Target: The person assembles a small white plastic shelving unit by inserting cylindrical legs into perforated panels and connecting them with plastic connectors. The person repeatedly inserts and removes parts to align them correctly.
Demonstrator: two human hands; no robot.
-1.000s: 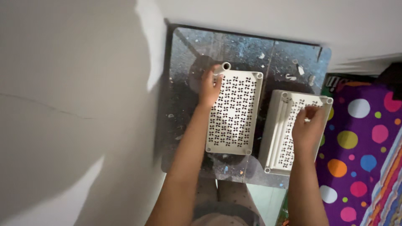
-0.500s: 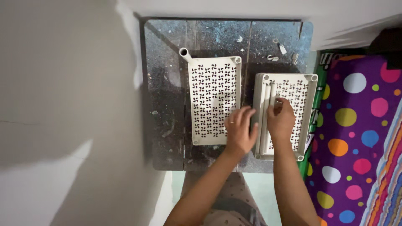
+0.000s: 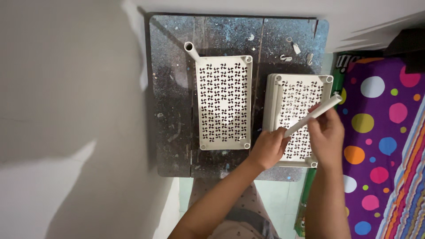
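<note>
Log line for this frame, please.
left hand: grips white tube low end | right hand: holds tube mid | over right perforated tray

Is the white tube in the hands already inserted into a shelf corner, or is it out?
Out. The white tube lies slanted above the right shelf panel, held by the left hand and right hand.

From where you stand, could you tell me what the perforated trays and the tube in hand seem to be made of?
Perforated trays: probably moulded plastic, cream, matt, with crisp repeated pinwheel cut-outs and corner sockets. Tube, held by both hands: likely the same cream plastic, smooth and hollow, judging by the open-ended one standing on the left tray.
</note>
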